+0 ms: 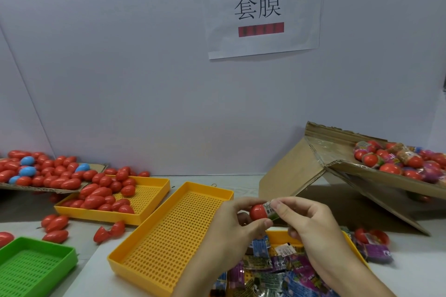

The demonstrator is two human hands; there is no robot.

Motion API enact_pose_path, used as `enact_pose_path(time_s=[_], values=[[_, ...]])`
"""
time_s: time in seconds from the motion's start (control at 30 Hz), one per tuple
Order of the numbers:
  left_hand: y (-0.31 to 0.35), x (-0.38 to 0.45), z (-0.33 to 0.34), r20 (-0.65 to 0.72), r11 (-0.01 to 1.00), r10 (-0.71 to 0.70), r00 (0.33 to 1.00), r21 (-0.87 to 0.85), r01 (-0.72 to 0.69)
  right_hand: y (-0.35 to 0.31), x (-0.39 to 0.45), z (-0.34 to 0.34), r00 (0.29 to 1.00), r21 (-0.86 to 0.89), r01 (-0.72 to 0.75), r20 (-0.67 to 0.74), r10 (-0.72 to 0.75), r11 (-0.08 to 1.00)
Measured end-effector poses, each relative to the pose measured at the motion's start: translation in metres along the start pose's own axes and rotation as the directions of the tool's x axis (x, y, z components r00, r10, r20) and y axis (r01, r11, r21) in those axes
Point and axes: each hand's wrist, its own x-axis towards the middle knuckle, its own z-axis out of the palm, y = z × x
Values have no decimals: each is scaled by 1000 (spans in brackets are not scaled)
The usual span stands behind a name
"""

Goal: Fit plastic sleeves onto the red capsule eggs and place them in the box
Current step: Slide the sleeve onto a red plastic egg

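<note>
Low and right of centre in the frame, the left hand (231, 222) gripped a red egg (258, 211), likely light, hard and slippery, while the right hand (311, 222) pinched a thin, floppy sleeve (271, 210) over its end.

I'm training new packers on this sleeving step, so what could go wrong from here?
The sleeve covers only one end of the red egg, pinched between the left hand and right hand; it could crease or slip off. The cardboard box sits tilted, so finished eggs might roll out.
</note>
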Motion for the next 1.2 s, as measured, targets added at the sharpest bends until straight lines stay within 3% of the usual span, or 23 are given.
enact_pose_path(time_s=[0.3, 0.6, 1.2], values=[[-3, 0, 0, -10, 1000, -24, 1000, 20, 25, 2, -1, 0, 999, 10, -28, 20, 28, 1000], [-4, 0, -2, 48, 998, 14, 999, 58, -16, -3, -5, 2, 999, 18, 43, 24, -44, 999], [4, -3, 4, -9, 999, 42, 999, 23, -41, 0, -3, 3, 996, -76, 85, 5, -85, 993]])
